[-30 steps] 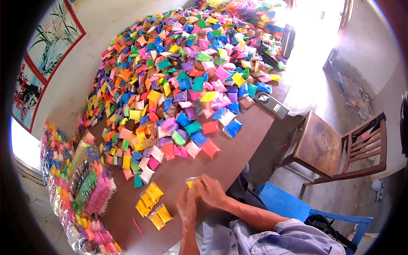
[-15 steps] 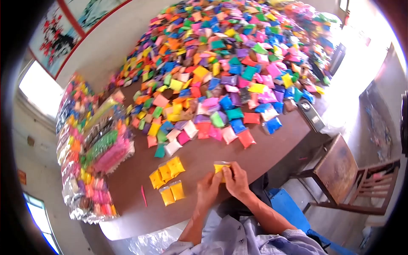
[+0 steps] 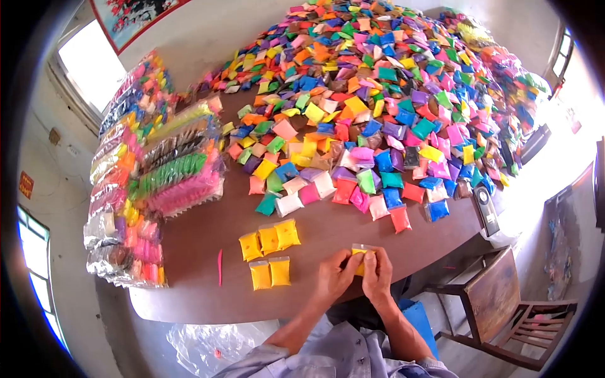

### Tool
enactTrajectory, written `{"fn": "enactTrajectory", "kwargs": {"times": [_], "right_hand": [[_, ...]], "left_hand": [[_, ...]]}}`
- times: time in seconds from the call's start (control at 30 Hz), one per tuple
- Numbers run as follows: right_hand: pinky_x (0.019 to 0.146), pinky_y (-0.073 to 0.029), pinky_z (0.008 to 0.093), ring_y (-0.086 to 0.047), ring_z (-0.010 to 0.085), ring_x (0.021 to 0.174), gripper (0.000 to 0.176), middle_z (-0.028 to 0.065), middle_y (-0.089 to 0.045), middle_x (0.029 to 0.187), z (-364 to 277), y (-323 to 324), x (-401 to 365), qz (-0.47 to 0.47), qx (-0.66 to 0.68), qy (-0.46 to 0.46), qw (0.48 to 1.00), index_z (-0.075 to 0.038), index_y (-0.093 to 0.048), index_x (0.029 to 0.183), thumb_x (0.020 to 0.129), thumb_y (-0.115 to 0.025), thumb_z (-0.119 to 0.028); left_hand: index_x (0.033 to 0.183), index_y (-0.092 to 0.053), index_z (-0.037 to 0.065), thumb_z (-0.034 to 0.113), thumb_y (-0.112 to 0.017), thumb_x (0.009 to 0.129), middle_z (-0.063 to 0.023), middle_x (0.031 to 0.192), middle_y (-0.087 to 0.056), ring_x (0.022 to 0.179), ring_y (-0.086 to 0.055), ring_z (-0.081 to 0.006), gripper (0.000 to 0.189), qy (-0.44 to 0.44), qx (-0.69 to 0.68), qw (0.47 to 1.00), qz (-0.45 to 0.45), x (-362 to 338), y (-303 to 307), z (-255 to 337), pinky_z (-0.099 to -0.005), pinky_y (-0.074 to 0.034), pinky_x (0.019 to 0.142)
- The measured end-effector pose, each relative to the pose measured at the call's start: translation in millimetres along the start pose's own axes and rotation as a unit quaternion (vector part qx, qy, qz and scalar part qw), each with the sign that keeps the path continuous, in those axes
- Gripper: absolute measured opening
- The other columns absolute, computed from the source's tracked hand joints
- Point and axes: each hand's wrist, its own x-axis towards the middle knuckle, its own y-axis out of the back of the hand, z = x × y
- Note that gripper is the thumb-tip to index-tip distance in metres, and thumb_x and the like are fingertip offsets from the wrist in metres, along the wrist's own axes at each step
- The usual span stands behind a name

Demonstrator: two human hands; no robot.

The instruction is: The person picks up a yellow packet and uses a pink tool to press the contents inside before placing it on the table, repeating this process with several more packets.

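Note:
Near the table's front edge, my left hand (image 3: 336, 275) and my right hand (image 3: 377, 272) both grip a small yellow packet (image 3: 359, 251) in a clear bag. The fingers of both hands are closed on it and hide its lower part; its clear top edge points away from me. To the left of my hands lie several yellow packets (image 3: 269, 239) in two short rows. A thin pink stick-like tool (image 3: 220, 268) rests farther left on the brown table (image 3: 195, 242).
A large heap of packets in many colours (image 3: 378, 94) covers the table's far side. Stacked clear bags of packets (image 3: 183, 164) stand at the left. A dark box-shaped device (image 3: 486, 211) sits at the right edge, with a wooden chair (image 3: 491, 296) beyond it.
The view has turned, so the table scene sits differently in the picture. Both hands still hold the yellow packet, with the fingers slightly shifted on it. The laid-out packets stay in place.

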Motion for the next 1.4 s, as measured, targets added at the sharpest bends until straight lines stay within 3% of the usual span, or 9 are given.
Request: {"fn": "enactTrajectory", "kwargs": {"times": [0.07,0.2,0.23,0.33,0.47,0.6,0.77,1.2,1.4], "right_hand": [[0.072,-0.048,0.0267,-0.055,0.0077,0.084,0.021,0.0014,-0.06,0.09,-0.5,3.0,2.0,0.04,-0.012,0.005,0.999,-0.003,-0.063,0.104,0.112,-0.053,-0.019],[0.071,-0.048,0.0269,-0.055,0.0076,0.083,0.02,0.0018,-0.061,0.089,-13.9,12.1,15.6,0.068,-0.061,0.045,0.995,-0.001,-0.062,0.103,0.111,-0.053,-0.017],[0.076,-0.053,0.0355,-0.065,0.0208,0.083,0.02,0.0127,-0.067,0.091,-10.7,17.3,19.1,0.064,-0.082,0.027,0.994,-0.001,-0.064,0.106,0.109,-0.054,-0.018],[0.078,-0.053,0.0369,-0.065,0.022,0.086,0.025,0.0145,-0.068,0.095,-13.3,20.6,30.2,0.084,-0.108,0.042,0.99,-0.001,-0.064,0.109,0.111,-0.051,-0.022],[0.084,-0.052,0.0367,-0.064,0.0228,0.091,0.031,0.0145,-0.069,0.099,-9.7,18.0,34.6,0.101,-0.101,0.027,0.989,0.0,-0.064,0.112,0.113,-0.045,-0.024],[0.083,-0.051,0.0343,-0.061,0.02,0.09,0.033,0.0116,-0.066,0.098,0.1,20.7,33.7,0.115,-0.134,0.034,0.984,0.001,-0.064,0.11,0.114,-0.043,-0.023],[0.07,-0.044,0.0316,-0.048,0.0129,0.08,0.028,0.005,-0.05,0.084,6.2,21.1,33.0,0.184,-0.123,0.049,0.974,-0.003,-0.053,0.096,0.115,-0.046,-0.022],[0.067,-0.043,0.0268,-0.048,0.0063,0.079,0.036,-0.0011,-0.052,0.084,24.9,32.0,26.0,0.129,0.013,-0.045,0.991,-0.004,-0.054,0.093,0.116,-0.047,-0.031],[0.058,-0.039,0.0185,-0.048,0.0005,0.075,0.03,-0.0054,-0.052,0.084,7.2,23.6,27.1,0.13,-0.067,0.04,0.989,-0.008,-0.056,0.093,0.116,-0.048,-0.026]], "left_hand": [[0.102,-0.071,0.0,0.022,-0.071,0.1,-0.0113,0.081,-0.071,0.072,-0.063,-0.0121,0.022,0.033,-0.131,0.99,-0.044,8.6,-6.2,0.8,-0.0333,-0.052,0.064],[0.105,-0.071,0.0,0.022,-0.068,0.103,-0.0105,0.082,-0.069,0.075,-0.064,-0.0118,0.022,0.013,-0.136,0.983,-0.122,27.1,-13.2,-1.3,-0.0331,-0.053,0.066],[0.099,-0.07,0.001,0.026,-0.069,0.102,-0.0172,0.077,-0.067,0.065,-0.065,-0.0229,0.025,-0.012,-0.143,0.986,-0.09,32.8,-18.9,4.8,-0.0379,-0.052,0.062],[0.098,-0.07,0.001,0.021,-0.07,0.102,-0.017,0.079,-0.067,0.064,-0.062,-0.0203,0.02,-0.079,-0.098,0.99,-0.058,43.8,-39.0,-4.8,-0.035,-0.052,0.061],[0.09,-0.067,0.0,0.018,-0.072,0.099,-0.02,0.081,-0.068,0.067,-0.068,-0.0329,0.021,-0.162,-0.056,0.985,-0.027,50.0,-50.1,-15.0,-0.042,-0.053,0.06],[0.092,-0.068,0.001,0.031,-0.07,0.1,-0.0218,0.083,-0.07,0.075,-0.069,-0.0426,0.031,-0.108,-0.08,0.987,-0.093,52.4,-45.8,-12.7,-0.0493,-0.055,0.067],[0.092,-0.067,0.002,0.035,-0.069,0.101,-0.0206,0.085,-0.071,0.076,-0.071,-0.04,0.034,-0.063,-0.074,0.982,-0.163,51.9,-38.5,-1.4,-0.0469,-0.056,0.068],[0.093,-0.067,0.002,0.032,-0.07,0.101,-0.0222,0.083,-0.069,0.073,-0.07,-0.0401,0.032,-0.097,-0.059,0.984,-0.14,53.0,-38.5,-11.4,-0.0458,-0.055,0.065],[0.093,-0.067,0.0,0.029,-0.071,0.102,-0.0203,0.079,-0.067,0.068,-0.068,-0.0335,0.031,-0.08,-0.126,0.979,-0.14,54.9,-44.0,-10.8,-0.0419,-0.053,0.062]]}}
